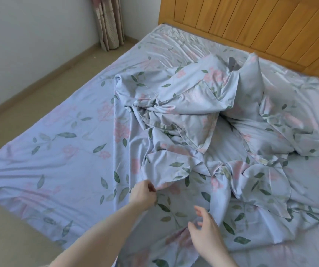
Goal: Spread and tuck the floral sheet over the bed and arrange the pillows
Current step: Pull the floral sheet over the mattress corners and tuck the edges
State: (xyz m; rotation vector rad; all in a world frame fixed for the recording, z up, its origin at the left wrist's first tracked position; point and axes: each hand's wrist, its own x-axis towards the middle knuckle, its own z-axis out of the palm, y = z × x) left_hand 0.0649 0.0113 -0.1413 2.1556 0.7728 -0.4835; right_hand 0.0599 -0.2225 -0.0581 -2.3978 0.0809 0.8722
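Fingers [152, 187] of the left hand [143, 193] pinch together on a fold of the floral sheet [183, 116], right at the near edge of the crumpled heap. Over on the right hand [206, 230], the fingers are spread apart and loosely bent, touching a hanging fold without clearly clamping it. That sheet is pale blue-lilac, printed with pink blossom clusters and green leaves, and it lies bunched and twisted across the middle and right of the bed [48, 151], with a raised peak at the far side near the wooden headboard [251, 26]. One more layer in the same floral print lies flat and smooth beneath it, stretching out to the left. Counting up: two hands in view, one crumpled heap of cloth, one flat layer under it, one headboard. Whether a pillow sits inside the heap cannot be told. One patterned curtain [108, 22] hangs in the far left corner, above the beige floor [10, 228].
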